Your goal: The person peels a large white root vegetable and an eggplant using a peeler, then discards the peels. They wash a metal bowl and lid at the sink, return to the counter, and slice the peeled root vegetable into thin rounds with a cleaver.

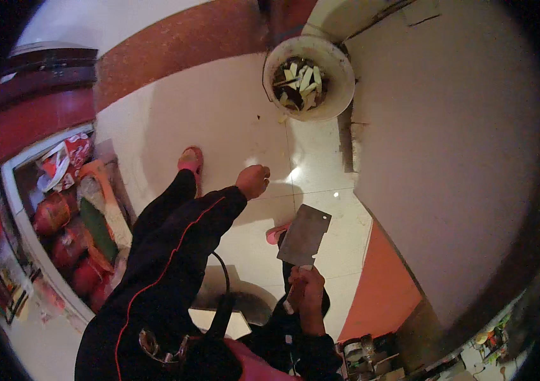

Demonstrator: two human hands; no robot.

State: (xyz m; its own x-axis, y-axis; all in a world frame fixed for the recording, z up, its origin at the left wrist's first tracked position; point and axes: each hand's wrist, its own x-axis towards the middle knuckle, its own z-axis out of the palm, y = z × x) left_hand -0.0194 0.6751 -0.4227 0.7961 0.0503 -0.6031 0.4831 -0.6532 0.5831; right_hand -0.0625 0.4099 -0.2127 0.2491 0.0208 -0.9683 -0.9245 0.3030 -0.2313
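Observation:
A cleaver with a broad, dark rectangular blade (304, 234) points up and away from my body. My right hand (305, 288) is closed around its pale handle, low in the picture. Near the middle, my left hand (253, 182) hangs over the tiled floor with its fingers curled; whether anything is inside them cannot be seen. Beyond both hands stands a whitish bucket (344, 85) holding pale vegetable scraps (305, 78) and dark waste. My feet in pink slippers (274, 236) are on the floor, the right one partly behind the blade.
A large flat pale surface (446, 157) fills the right side, its edge close to the bucket. Low at the left, a white-framed compartment (18, 200) holds red bundles and plastic bags (67, 162). Jars and small items (365, 355) stand at the bottom right.

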